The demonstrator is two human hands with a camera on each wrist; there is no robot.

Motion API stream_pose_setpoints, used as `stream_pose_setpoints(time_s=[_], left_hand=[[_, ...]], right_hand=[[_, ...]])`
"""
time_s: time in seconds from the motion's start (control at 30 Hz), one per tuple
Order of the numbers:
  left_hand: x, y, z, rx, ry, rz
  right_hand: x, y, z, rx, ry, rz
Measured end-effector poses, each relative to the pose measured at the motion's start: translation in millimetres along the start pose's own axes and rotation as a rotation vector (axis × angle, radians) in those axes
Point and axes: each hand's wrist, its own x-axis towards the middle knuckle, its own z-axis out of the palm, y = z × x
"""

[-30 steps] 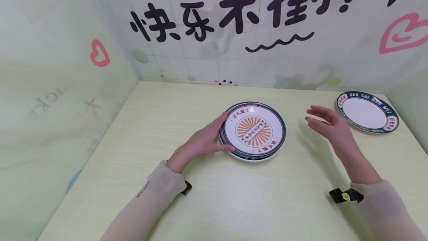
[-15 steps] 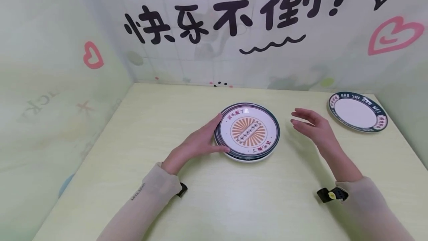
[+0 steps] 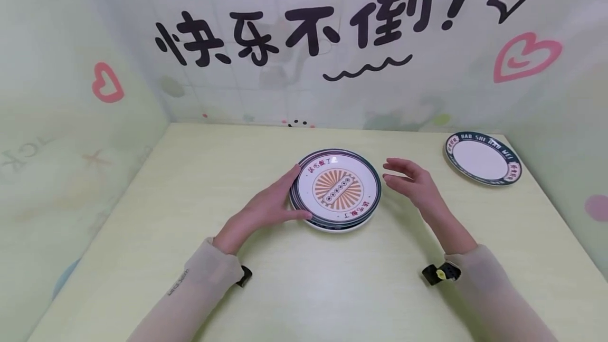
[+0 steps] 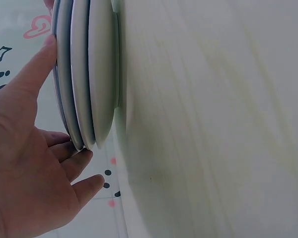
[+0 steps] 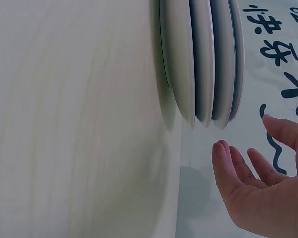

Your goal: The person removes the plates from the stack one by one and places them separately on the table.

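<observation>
A stack of several round plates (image 3: 339, 188) stands on the table, the top one white with an orange sunburst, red lettering and dark rim bands. My left hand (image 3: 266, 205) holds the stack's left side, thumb at the near rim and fingers at the far-left edge. In the left wrist view, fingertips (image 4: 82, 157) touch the edges of the upper plates (image 4: 79, 74). Just right of the stack, my right hand (image 3: 418, 186) hangs above the table with fingers loosely bent. The right wrist view shows a gap between its fingers (image 5: 222, 158) and the plates (image 5: 203, 64).
A single white plate (image 3: 480, 158) with a dark green lettered rim lies at the back right of the pale wood table (image 3: 323, 289). Printed walls (image 3: 266, 94) with black characters and pink hearts enclose the back and both sides.
My right hand has moved left, closer to the stack of plates. The left hand stays at the stack's left rim. The head view has turned slightly right.
</observation>
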Motion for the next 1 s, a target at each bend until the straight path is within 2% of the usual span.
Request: stream_pose_setpoints(time_s=[0.27,0.6,1.0], left_hand=[[-1.7,-3.2,0.3,0.012,0.008,0.026],[-1.7,-2.5,-0.1,0.005,0.005,0.025],[-1.9,-2.8,-1.0,0.005,0.003,0.030]], right_hand=[[4.9,4,12,-0.015,-0.010,0.002],[4.9,-1,17,-0.030,-0.027,0.005],[6.4,0,21,-0.122,-0.047,0.010]])
